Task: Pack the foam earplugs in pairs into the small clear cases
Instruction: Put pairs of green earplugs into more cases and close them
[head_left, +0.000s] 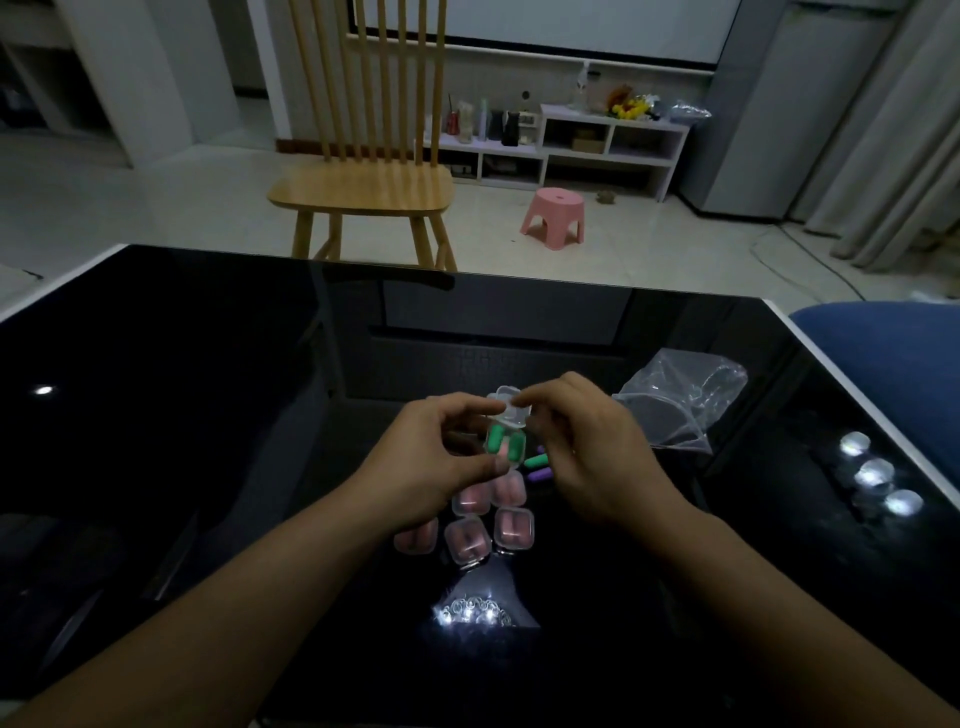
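A small clear case (506, 439) is held above the counter (208, 415) between both hands, its hinged lid (506, 402) tipped up and back. Two green foam earplugs (504, 446) are seen inside it, side by side. The left hand (431, 457) is curled round the case body, thumb at its lower edge; the grip is tight on the clear plastic. The right hand (587, 452) is closed in a pinch, fingertips (519, 400) on the lid. Just beneath the case, a loose green earplug (535, 460) and a purple earplug (540, 474) are lying on the counter, partly hidden by the right hand. Nearer the person, five closed cases (470, 540) holding pink earplugs are grouped close together; their walls are rounded and glossy. A crumpled clear plastic bag (680, 405) lies to the right. The counter surface is black, glassy and reflective, with a white edge. Beyond it stand a wooden chair (363, 192) and a pink stool (555, 213).
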